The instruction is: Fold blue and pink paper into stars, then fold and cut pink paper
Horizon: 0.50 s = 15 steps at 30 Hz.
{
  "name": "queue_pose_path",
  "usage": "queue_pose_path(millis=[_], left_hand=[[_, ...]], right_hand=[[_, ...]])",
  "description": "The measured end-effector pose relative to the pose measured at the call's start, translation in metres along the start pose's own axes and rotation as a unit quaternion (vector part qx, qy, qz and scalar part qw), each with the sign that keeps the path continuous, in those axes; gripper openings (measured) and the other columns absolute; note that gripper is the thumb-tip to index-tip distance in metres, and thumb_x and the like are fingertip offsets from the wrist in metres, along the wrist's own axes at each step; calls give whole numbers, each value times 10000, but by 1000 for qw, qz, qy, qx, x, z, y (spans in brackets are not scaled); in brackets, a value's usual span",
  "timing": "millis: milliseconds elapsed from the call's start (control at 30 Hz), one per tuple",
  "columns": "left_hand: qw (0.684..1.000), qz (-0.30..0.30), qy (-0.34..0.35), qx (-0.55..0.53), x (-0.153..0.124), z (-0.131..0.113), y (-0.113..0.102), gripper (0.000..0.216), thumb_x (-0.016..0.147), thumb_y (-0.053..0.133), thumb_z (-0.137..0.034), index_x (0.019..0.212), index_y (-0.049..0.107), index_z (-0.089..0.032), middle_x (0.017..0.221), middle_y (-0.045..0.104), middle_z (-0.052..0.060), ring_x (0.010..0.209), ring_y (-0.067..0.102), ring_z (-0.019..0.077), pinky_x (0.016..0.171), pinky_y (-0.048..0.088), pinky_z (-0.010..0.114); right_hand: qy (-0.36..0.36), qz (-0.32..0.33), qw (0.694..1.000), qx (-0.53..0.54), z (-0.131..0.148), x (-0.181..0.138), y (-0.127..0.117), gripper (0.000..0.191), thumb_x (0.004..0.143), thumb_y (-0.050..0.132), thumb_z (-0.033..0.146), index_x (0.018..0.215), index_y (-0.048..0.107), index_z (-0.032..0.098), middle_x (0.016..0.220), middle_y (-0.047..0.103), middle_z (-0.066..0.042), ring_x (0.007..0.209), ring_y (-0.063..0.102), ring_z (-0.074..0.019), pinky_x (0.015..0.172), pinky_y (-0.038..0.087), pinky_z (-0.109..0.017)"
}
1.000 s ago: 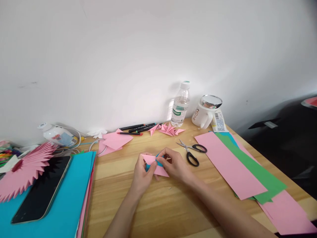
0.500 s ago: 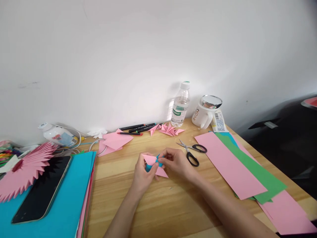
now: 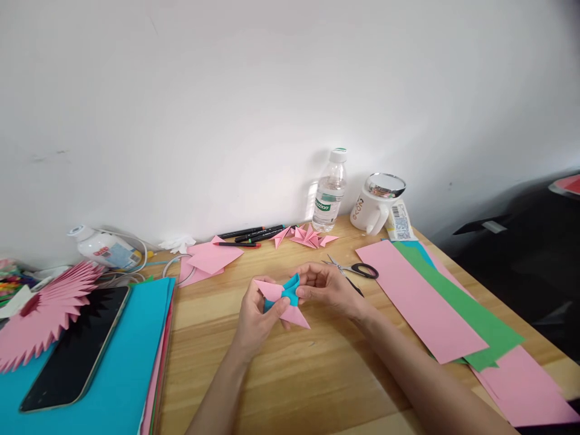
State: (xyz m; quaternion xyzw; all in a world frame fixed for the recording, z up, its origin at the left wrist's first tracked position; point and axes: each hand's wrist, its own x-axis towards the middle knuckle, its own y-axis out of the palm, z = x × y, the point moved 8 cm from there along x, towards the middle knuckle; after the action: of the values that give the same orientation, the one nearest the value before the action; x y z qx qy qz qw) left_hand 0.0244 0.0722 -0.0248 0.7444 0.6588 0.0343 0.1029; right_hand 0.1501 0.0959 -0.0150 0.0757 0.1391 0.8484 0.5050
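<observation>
White wall (image 3: 217, 109) fills the upper half of the frame, above a wooden desk (image 3: 317, 380). Just below the frame's centre, the folded paper (image 3: 290, 296), pink and blue, sits between two hands. The left hand (image 3: 257, 313) pinches it, thumb across the front; the right hand (image 3: 328, 289) pinches the blue part's right edge. Scissors (image 3: 348, 267) lie behind the right hand, partly hidden. This looks like shaping a blue fold; the next move probably calls for a steady left pinch and light, careful right-hand pressure.

Left fingers (image 3: 277, 309) and right fingers (image 3: 312, 275) hold folded pink-blue paper (image 3: 290, 295) near scissors (image 3: 348, 267).
</observation>
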Motion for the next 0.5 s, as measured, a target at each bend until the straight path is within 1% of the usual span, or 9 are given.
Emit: queue_pose_path(millis=[67,200,300,400,500], left_hand=[[1000,3,-5,9,0,1,0,410,654,737,-299,879,409,-200,683,520,-58,546,606,140,358,484,225],[1000,-1,0,23,0,2,0,379,686,708,-319,880,405,-202,676,527,-57,539,611,142,358,493,231],[1000,-16,0,21,0,3,-2,388,680,706,-326,891,403,-207,684,544,-54,557,621,149,354,492,227],[999,-19,-25,25,0,6,0,476,616,751,-285,910,385,-208,703,572,-52,537,612,139,362,495,227],[998,-31,-36,38,0,7,-2,505,593,765,-260,901,368,-207,708,578,-47,532,607,135,349,478,213]], right_hand=[[1,-2,1000,-7,-1,0,1,303,647,769,316,848,603,161,691,632,21,596,618,-104,602,498,-240],[19,-17,999,-20,-4,1,1,328,635,774,347,827,587,158,678,625,19,576,607,-101,578,495,-235],[7,-25,999,-33,-2,1,1,354,646,763,376,864,580,165,696,611,19,578,600,-105,577,507,-249],[-12,-22,999,-32,1,1,4,379,672,742,390,939,572,182,705,596,26,585,601,-112,594,519,-269],[-5,-23,999,-27,-2,1,5,364,678,736,397,919,576,176,691,594,27,583,602,-112,604,521,-277]])
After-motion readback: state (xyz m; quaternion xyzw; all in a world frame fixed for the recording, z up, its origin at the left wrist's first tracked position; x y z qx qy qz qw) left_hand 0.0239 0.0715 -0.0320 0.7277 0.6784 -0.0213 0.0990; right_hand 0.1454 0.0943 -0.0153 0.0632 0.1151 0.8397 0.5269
